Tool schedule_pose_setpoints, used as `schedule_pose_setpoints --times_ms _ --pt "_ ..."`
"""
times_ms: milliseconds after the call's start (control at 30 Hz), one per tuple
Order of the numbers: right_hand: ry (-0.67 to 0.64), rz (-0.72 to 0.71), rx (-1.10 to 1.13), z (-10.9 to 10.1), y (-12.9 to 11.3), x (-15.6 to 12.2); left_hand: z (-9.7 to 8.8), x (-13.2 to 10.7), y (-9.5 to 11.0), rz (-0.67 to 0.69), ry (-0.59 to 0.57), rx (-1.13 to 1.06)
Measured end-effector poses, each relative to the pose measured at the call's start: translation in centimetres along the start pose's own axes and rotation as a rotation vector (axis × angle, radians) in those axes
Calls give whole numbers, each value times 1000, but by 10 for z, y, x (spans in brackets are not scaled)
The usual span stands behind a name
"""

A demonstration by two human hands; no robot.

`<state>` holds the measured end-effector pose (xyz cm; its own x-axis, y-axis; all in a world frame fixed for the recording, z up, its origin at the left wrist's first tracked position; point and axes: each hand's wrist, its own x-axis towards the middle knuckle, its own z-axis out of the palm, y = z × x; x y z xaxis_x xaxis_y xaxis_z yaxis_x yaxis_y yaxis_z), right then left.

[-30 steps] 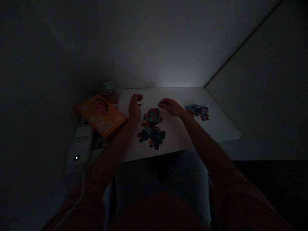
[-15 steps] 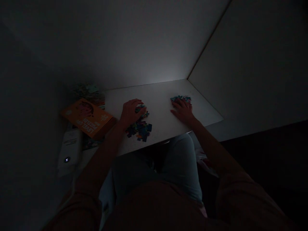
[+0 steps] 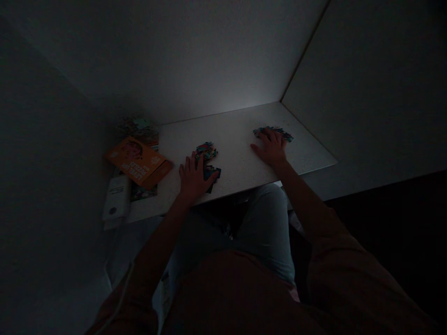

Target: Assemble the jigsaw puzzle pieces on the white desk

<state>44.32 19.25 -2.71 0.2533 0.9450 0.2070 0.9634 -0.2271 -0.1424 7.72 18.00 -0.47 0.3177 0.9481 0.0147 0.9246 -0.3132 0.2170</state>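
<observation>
My left hand (image 3: 194,179) lies with fingers spread over the lower part of a pile of jigsaw puzzle pieces (image 3: 206,151), hiding some of them. Dark blue pieces show beside its thumb. Farther right, my right hand (image 3: 271,148) rests with its fingers apart on a second pile of puzzle pieces (image 3: 284,134). Its fingertips cover the near side of that pile. Neither hand grips anything. Both piles are on the white table (image 3: 235,160). The light is dim, so single pieces are hard to make out.
At the left, an orange puzzle box (image 3: 139,160) lies over a printed sheet (image 3: 145,192). Behind it is another heap of puzzle pieces (image 3: 138,126). A white device (image 3: 117,195) stands at the table's left end. Walls border the back and right.
My left hand has moved from the top of the left pile down to its lower part, fingers spreading. My right hand stays on the right pile, which now looks more spread out.
</observation>
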Motion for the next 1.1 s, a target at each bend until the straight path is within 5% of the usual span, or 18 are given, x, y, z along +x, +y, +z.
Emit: schedule_pose_setpoints --times_ms 267,467,767,1100 --pt "66 -30 211 10 7 7 1 70 10 182 5 -28" --pt "66 32 165 16 9 12 -8 103 -7 425 -85 -23" --pt "84 118 86 20 9 13 -1 75 -20 185 42 -18" --pt "148 86 99 22 11 10 20 55 55 355 -75 10"
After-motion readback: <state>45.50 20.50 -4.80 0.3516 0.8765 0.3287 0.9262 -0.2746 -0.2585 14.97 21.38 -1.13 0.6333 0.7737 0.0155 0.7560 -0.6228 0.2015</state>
